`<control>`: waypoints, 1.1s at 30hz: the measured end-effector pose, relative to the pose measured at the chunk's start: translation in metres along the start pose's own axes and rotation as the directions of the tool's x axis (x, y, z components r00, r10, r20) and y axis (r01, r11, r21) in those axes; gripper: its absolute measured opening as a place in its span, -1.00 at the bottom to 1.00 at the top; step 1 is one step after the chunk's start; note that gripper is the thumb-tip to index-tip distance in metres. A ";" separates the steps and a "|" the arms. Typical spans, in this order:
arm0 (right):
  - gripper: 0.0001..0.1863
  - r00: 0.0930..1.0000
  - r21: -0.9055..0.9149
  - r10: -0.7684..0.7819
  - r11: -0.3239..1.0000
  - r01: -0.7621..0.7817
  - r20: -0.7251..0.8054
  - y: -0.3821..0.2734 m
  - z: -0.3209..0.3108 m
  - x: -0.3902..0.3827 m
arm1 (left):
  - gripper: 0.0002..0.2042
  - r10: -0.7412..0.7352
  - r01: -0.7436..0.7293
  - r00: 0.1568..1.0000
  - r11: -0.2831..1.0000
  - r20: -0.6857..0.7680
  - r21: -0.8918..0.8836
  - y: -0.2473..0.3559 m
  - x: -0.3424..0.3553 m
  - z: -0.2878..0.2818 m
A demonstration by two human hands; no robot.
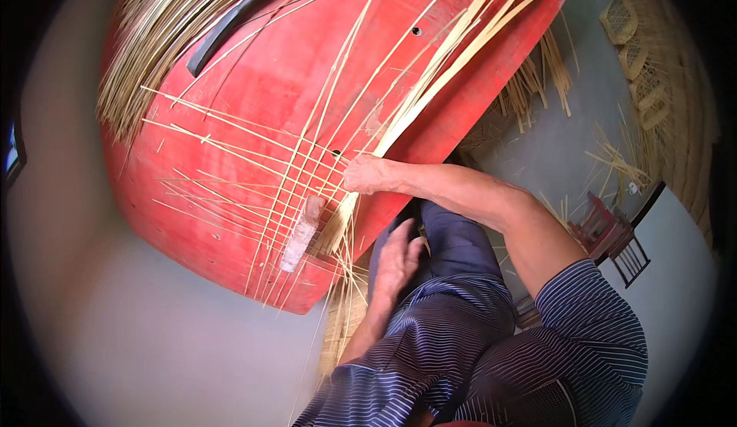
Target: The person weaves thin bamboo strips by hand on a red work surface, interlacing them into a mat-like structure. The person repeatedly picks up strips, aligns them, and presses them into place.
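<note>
A loose lattice of thin bamboo strips (295,173) lies on the red tabletop, crossing in an open grid near the table's front edge. My right hand (365,174) is closed at the lattice's right side, on the pale bamboo strips that run from the far right edge down past it. What its fingertips pinch is hidden. A worn, whitish-brown block (303,233) rests on the lattice, left of and below that hand. Over my lap, apart from the table, my left hand (396,261) has its fingers loosely bent and apart, with nothing visible in them.
A thick bundle of thin bamboo sticks (165,39) covers the red table's (253,112) far left. Beside it lies a long dark bar-like tool (228,32). More strips (556,74) stick out past the right edge. A small wooden chair (603,227) and woven pieces (633,58) are farther right.
</note>
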State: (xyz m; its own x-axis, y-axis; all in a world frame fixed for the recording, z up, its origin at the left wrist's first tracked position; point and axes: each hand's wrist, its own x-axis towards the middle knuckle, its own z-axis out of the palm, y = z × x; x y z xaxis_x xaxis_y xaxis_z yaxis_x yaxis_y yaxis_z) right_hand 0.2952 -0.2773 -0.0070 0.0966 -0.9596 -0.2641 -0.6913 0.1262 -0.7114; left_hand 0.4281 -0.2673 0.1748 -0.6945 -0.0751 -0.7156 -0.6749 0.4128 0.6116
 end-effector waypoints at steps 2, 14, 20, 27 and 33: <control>-0.93 0.999 -0.010 0.044 0.999 -0.044 0.030 0.006 -0.003 -0.011 | -0.70 0.144 -0.119 0.984 0.970 0.108 -0.212 0.100 0.024 -0.028; -0.91 0.854 0.334 0.029 0.927 0.172 -0.520 0.006 0.028 -0.056 | -0.77 0.679 -0.571 0.589 0.733 0.439 -0.369 0.240 0.308 -0.098; -0.68 0.188 0.889 0.930 0.361 -0.283 -0.317 -0.001 -0.053 -0.177 | -0.78 0.051 -0.500 0.636 0.787 0.770 0.361 0.089 0.290 -0.099; -0.56 0.119 0.964 0.973 -0.217 0.155 0.199 0.078 -0.052 -0.189 | -0.72 0.161 -0.326 0.874 0.895 0.458 0.306 0.052 0.263 -0.058; -0.62 0.165 0.939 0.984 -0.117 0.324 0.066 0.089 -0.037 -0.169 | -0.62 0.297 -0.377 0.880 0.912 0.371 0.163 0.052 0.273 -0.040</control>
State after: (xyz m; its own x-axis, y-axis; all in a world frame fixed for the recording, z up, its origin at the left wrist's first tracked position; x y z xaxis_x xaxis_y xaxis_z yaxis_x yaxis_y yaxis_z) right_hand 0.1905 -0.1135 -0.0016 -0.6175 -0.0177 -0.7864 0.7843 -0.0900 -0.6138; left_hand 0.1932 -0.3027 0.0249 -0.7190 0.3935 -0.5729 -0.3131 0.5524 0.7725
